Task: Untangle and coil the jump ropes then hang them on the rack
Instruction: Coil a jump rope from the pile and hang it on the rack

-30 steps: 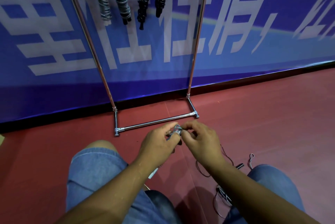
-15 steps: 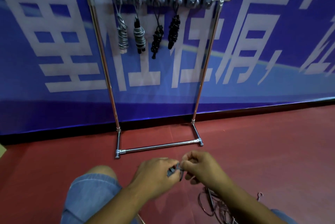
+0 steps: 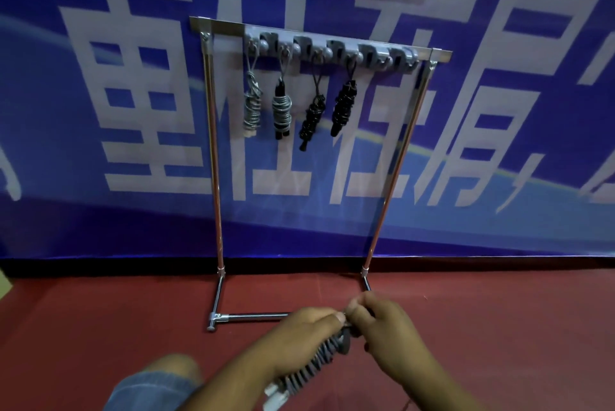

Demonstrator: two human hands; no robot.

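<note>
While gripped, coiled rope point(image 3: 314, 365) slants upper-right

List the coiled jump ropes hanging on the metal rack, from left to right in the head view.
All-grey coiled rope → grey coil with black handles → thin black coiled rope → thick black coiled rope.

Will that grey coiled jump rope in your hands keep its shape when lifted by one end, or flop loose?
Probably holds its shape: the grey coiled jump rope looks tightly wound, like the four bundles hanging compact on the rack. Likely light: the left hand grips it while the right hand pinches its top end.
</note>
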